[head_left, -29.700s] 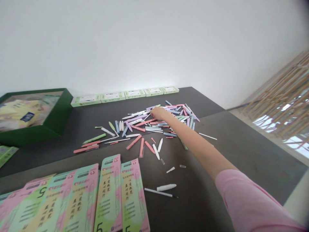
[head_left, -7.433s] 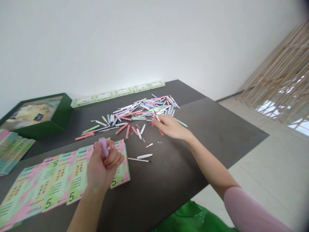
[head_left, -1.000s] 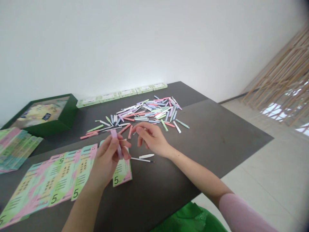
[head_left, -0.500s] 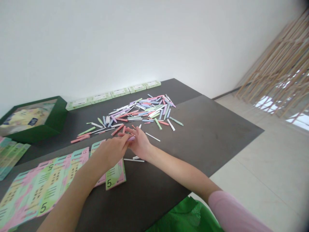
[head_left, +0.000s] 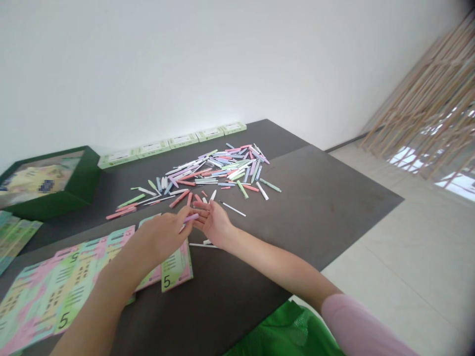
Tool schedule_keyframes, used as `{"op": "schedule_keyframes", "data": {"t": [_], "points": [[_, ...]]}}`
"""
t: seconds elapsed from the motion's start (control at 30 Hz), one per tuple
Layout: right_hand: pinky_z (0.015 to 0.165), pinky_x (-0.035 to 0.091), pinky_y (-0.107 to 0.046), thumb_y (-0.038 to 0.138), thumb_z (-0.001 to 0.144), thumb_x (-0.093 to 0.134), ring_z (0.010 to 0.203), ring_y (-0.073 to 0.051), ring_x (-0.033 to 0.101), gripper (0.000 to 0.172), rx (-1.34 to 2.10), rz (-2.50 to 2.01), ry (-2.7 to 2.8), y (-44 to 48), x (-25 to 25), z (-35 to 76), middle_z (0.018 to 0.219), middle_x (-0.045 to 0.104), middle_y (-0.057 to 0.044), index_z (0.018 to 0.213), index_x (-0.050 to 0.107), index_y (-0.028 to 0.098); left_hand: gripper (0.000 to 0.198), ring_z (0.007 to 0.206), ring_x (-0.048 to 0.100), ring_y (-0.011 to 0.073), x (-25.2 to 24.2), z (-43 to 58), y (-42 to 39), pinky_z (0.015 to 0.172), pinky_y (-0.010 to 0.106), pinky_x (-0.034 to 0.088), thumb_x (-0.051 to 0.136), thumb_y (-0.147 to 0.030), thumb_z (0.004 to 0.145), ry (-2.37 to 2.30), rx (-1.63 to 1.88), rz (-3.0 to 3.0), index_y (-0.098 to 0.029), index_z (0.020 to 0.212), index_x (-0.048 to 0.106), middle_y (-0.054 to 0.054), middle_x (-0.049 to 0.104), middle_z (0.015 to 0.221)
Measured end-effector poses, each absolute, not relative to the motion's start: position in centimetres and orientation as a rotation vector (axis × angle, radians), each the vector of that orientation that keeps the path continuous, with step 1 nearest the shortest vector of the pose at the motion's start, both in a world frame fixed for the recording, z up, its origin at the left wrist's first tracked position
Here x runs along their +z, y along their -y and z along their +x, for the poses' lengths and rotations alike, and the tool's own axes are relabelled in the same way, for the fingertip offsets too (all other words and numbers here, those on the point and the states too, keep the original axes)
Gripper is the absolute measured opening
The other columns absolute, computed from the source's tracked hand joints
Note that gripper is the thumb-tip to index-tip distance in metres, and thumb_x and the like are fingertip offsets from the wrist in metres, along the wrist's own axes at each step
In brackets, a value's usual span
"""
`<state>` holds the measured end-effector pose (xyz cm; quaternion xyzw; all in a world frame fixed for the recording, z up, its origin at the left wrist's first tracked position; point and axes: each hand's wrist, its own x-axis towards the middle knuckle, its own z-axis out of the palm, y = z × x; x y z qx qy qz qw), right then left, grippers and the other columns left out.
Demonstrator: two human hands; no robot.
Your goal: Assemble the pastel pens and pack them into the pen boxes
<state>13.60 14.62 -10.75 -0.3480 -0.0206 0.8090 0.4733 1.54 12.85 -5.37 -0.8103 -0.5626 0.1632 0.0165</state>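
Note:
My left hand [head_left: 165, 233] pinches a short purple pen piece [head_left: 190, 217] at its fingertips. Right beside it my right hand [head_left: 215, 223] lies with fingers stretched out, its fingertips meeting the purple piece. Both hands hover over the dark table [head_left: 326, 198] just in front of a scattered pile of pastel pen parts [head_left: 218, 170]. A white refill with a white cap [head_left: 202, 244] lies on the table under my right wrist.
A row of pink and green pen cards [head_left: 74, 277] lies at the near left, with more cards [head_left: 15, 235] at the far left. A dark green box [head_left: 79, 185] and a row of small green boxes [head_left: 166, 141] stand at the back. The table edge drops off at the right.
Since a second ago both hands dropped and reached forward toward the loose parts. The purple piece went from upright in my left hand to pointing at my right hand, whose fingers spread.

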Motion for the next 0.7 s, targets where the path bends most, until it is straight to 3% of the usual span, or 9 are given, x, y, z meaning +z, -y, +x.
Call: {"op": "schedule_keyframes", "data": {"t": [0.27, 0.4, 0.7], "points": [[0.05, 0.044, -0.018, 0.02, 0.099, 0.029, 0.044, -0.008, 0.052, 0.039, 2.097, -0.828, 0.11, -13.9, -10.8, 12.9, 0.051, 0.056, 0.002, 0.075, 0.06, 0.014, 0.048, 0.088, 0.071, 0.0327, -4.4, 2.0, -11.9, 0.073, 0.042, 0.052, 0.023, -0.028, 0.096, 1.584, 0.651, -2.535, -0.015, 0.133, 0.051, 0.016, 0.073, 0.097], [0.055, 0.048, -0.021, 0.018, 0.097, 0.031, 0.045, -0.01, 0.054, 0.04, 2.159, -0.822, 0.165, -13.4, -10.6, 12.7, 0.048, 0.054, 0.002, 0.065, 0.055, 0.015, 0.047, 0.085, 0.071, 0.0322, -4.6, 1.8, -11.8, 0.07, 0.041, 0.052, 0.024, -0.017, 0.092, 1.519, 0.663, -2.559, -0.012, 0.126, 0.057, 0.018, 0.072, 0.102], [0.066, 0.053, -0.023, 0.015, 0.098, 0.033, 0.041, -0.009, 0.051, 0.046, 2.124, -0.802, 0.263, -12.6, -10.1, 12.8, 0.046, 0.056, 0.0, 0.057, 0.056, 0.014, 0.046, 0.081, 0.071, 0.0352, -5.2, 0.6, -11.6, 0.063, 0.04, 0.051, 0.026, -0.019, 0.091, 1.531, 0.56, -2.556, -0.012, 0.122, 0.059, 0.019, 0.073, 0.093]]}}
